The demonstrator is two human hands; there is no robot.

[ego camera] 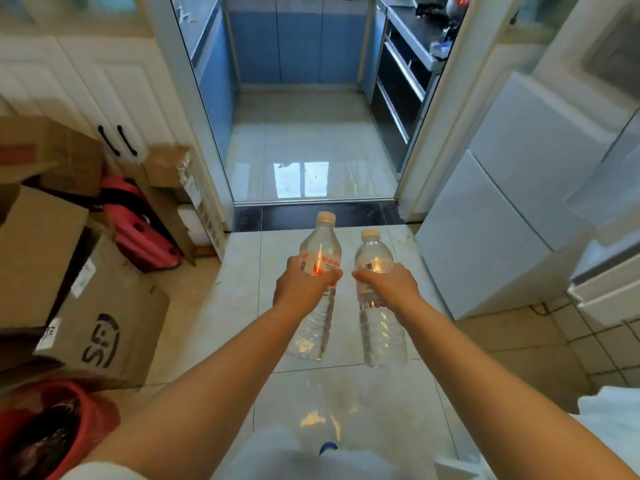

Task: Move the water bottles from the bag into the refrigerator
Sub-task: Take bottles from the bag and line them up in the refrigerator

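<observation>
Out front over the tiled floor, two clear water bottles held up w/ caps pointing away toward the doorway. Left bottle has a red-and-white label and a pale cap; left hand wraps around its label band, fingers curled round it. Right bottle has a white label w/ dark print, pale cap too; right hand grasps it at the label, fingers curled over the top. Bottles sit side by side, close but apart, lower bodies hanging down below the hands, both tilted a bit. Both forearms stretched fwd, bare.

To the right, the refrigerator, pale grey-white, doors closed on the side facing cam. Bottles are near it but not touching, not inside.

Straight ahead, a doorway w/ a dark threshold strip into a kitchen w/ blue cabinets and glossy floor. Left side: stacked cardboard boxes, one w/ black lettering, plus a red-pink item wedged behind them; white cupboard doors w/ black handles above. Bottom left: a red bag w/ dark contents, can't tell what. Bottom centre: blurred white cloth, a blue bit showing.
</observation>
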